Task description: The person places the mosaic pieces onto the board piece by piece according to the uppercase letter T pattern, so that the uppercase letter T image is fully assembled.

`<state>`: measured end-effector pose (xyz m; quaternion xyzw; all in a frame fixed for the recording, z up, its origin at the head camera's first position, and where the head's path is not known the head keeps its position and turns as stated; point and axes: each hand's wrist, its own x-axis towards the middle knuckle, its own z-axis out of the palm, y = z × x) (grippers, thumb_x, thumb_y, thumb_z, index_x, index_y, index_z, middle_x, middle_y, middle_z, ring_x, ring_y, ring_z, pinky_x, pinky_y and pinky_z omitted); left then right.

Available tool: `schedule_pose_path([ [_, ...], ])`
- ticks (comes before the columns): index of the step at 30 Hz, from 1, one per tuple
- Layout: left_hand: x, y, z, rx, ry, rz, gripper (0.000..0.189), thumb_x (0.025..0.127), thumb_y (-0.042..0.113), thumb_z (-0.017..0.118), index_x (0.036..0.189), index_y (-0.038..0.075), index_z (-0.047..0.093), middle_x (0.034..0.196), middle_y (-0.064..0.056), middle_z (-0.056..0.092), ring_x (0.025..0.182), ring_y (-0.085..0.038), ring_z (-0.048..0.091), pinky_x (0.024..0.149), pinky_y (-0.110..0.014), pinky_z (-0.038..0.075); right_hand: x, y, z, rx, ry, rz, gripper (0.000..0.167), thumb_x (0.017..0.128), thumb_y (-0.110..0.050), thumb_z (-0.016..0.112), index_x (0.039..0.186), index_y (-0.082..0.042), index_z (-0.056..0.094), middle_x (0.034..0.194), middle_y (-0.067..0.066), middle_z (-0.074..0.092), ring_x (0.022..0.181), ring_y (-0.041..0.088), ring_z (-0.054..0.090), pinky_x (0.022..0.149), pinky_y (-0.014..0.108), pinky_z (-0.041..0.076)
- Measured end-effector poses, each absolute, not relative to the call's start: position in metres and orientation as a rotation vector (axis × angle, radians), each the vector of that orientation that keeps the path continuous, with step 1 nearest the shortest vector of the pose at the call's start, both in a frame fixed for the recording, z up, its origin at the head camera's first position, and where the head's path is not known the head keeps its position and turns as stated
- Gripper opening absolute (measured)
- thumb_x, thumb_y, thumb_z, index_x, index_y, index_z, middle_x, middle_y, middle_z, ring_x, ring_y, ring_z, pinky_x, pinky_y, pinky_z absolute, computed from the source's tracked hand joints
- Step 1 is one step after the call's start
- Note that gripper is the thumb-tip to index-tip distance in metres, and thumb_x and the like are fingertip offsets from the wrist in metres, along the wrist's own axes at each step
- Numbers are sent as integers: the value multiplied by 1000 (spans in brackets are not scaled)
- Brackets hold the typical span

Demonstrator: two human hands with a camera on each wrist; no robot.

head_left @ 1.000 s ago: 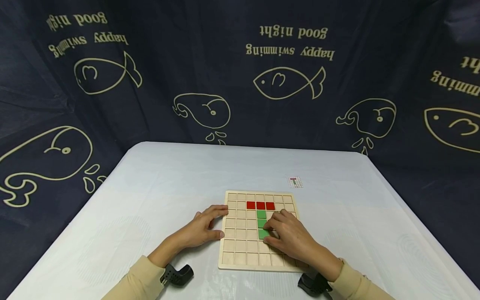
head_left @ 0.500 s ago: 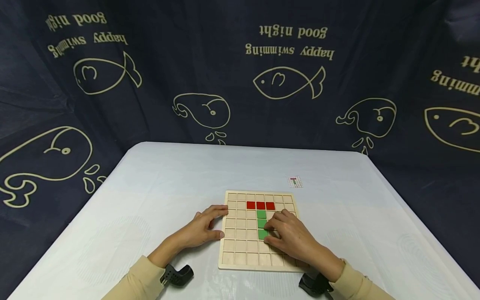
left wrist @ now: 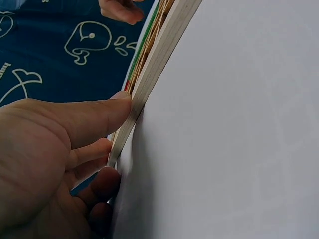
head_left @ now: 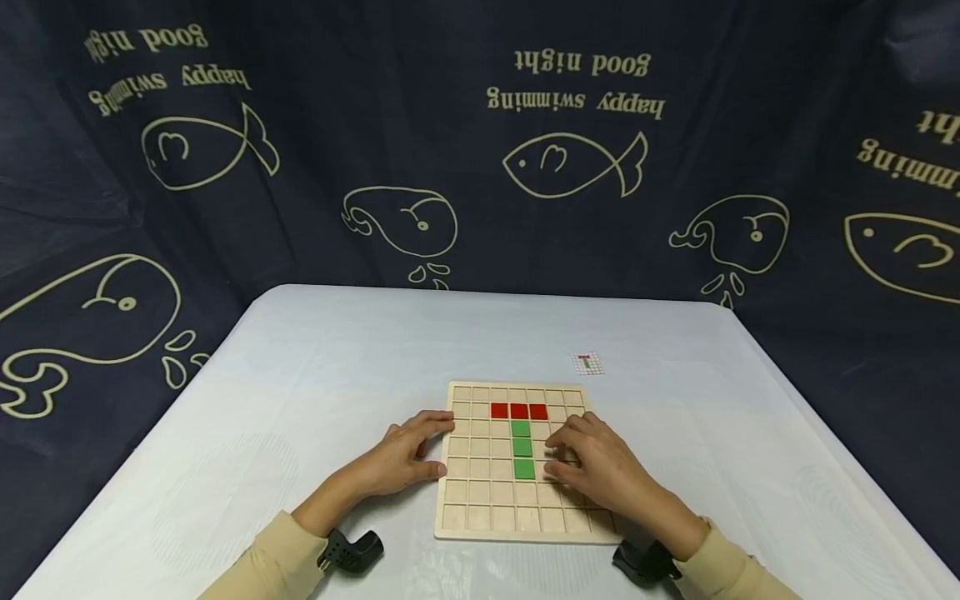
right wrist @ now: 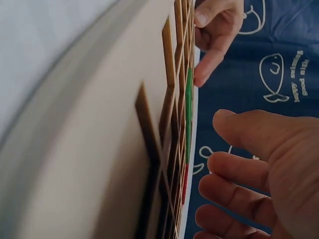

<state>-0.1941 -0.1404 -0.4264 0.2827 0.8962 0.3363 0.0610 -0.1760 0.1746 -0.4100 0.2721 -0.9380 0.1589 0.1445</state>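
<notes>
A light wooden grid board [head_left: 480, 493] lies on the table in the head view. Three red square tiles [head_left: 519, 411] form a row near its far side. Below the middle one, three green square tiles [head_left: 522, 447] run in a column toward the near side. My left hand [head_left: 401, 454] rests its thumb and fingertips against the board's left edge; the left wrist view shows the thumb [left wrist: 99, 117] touching that wooden side. Over the right part of the board hovers my right hand [head_left: 600, 462], fingers loosely bent, nothing between them, just right of the green column.
Beyond the board's far right corner lies a small card [head_left: 587, 363] printed with a grid and a red and green T shape. The white-covered table [head_left: 352, 350] extends around the board. A dark blue curtain [head_left: 465, 50] with fish drawings hangs behind.
My right hand has drawn back to the right from the lower green tiles, leaving the whole green column uncovered. My left hand stays at the board's edge. The head view has shifted slightly.
</notes>
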Motion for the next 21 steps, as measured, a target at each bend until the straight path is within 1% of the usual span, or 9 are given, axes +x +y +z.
schedule_pose_path([
  [1,-194,-140,-426,846,2715,1008,59,86,25,68,138,10,46,149,-4,38,84,-6,46,81,-30,23,-176,175,-410,777,-2709,468,23,75,-31,78,92,-16,71,88,-9,61,79,4,43,75,29,46],
  [3,-194,-141,-425,847,2732,989,59,85,25,69,138,11,47,148,-4,40,85,-8,48,82,-31,24,-177,177,-409,759,-2714,476,23,76,-31,77,92,-16,72,88,-9,61,79,4,44,84,34,48],
  [4,-193,-141,-424,848,2744,984,58,85,25,69,137,11,48,147,-4,41,91,-10,51,83,-32,25,-177,178,-409,750,-2715,479,23,76,-31,77,92,-16,72,89,-9,62,80,4,45,88,37,48],
  [6,-193,-142,-423,852,2777,979,58,84,24,70,136,11,49,143,-4,45,101,-14,53,84,-33,27,-178,180,-408,733,-2713,492,22,76,-30,77,93,-16,72,90,-9,62,81,5,46,87,37,48],
  [9,-192,-144,-422,834,2833,982,56,82,24,72,133,12,52,137,-3,52,103,-16,54,84,-32,28,-180,183,-406,718,-2697,496,22,76,-30,77,93,-16,72,91,-9,62,80,5,46,79,33,48],
  [11,-191,-145,-420,824,2882,965,54,82,23,72,131,12,53,132,-2,56,96,-13,54,82,-31,30,-182,186,-406,714,-2684,508,21,76,-28,77,92,-15,72,90,-8,62,79,5,46,71,29,45],
  [13,-190,-146,-419,807,2929,941,52,82,23,71,130,12,54,130,-1,58,90,-12,53,82,-31,31,-183,188,-405,711,-2671,508,20,77,-27,77,92,-14,71,88,-6,62,78,6,46,71,29,44],
  [18,-187,-148,-415,769,3035,865,49,84,24,69,128,11,55,129,-1,58,111,-20,54,89,-37,34,-187,195,-402,669,-2667,525,20,79,-27,75,92,-12,72,88,-3,64,77,7,44,69,28,40],
  [21,-186,-150,-413,748,3082,832,48,84,25,68,128,10,56,130,-3,58,117,-24,51,90,-41,35,-189,201,-399,645,-2657,519,21,80,-27,74,93,-11,72,88,-2,64,78,9,44,69,28,37],
])
